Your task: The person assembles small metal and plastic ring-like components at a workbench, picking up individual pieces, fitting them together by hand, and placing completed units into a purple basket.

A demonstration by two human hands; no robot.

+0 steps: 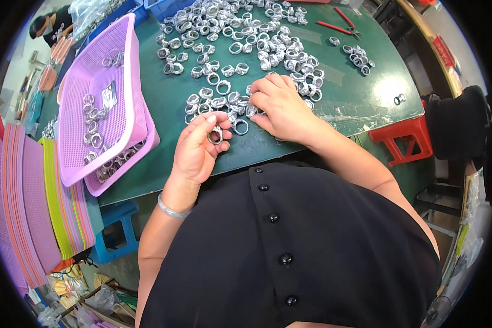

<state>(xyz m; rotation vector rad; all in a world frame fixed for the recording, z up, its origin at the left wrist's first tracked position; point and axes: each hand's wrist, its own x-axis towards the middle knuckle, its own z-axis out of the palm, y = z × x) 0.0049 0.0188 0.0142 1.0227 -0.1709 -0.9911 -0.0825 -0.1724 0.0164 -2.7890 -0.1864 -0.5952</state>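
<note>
Between the thumb and fingers of my left hand (194,153) is a chunky silver-grey metal ring (216,135), held upright above the near edge of the table. My right hand (283,109) reaches down into the loose rings, its fingers curled. A ring (251,110) shows between its fingertips and thumb; the fingers partly cover it and its neighbours. Close to both hands lie several more rings (206,93), and one loose ring (240,127) sits just between them. Beyond stretches a large heap of similar rings (213,19).
Two stacked pink mesh baskets (130,104) with some rings stand at the left on the green table (153,169). Red-handled pliers (336,27) and a small ring group (358,57) lie far right. Stools, one blue (115,232), one red (402,136), flank the table. Another person (52,27) is far left.
</note>
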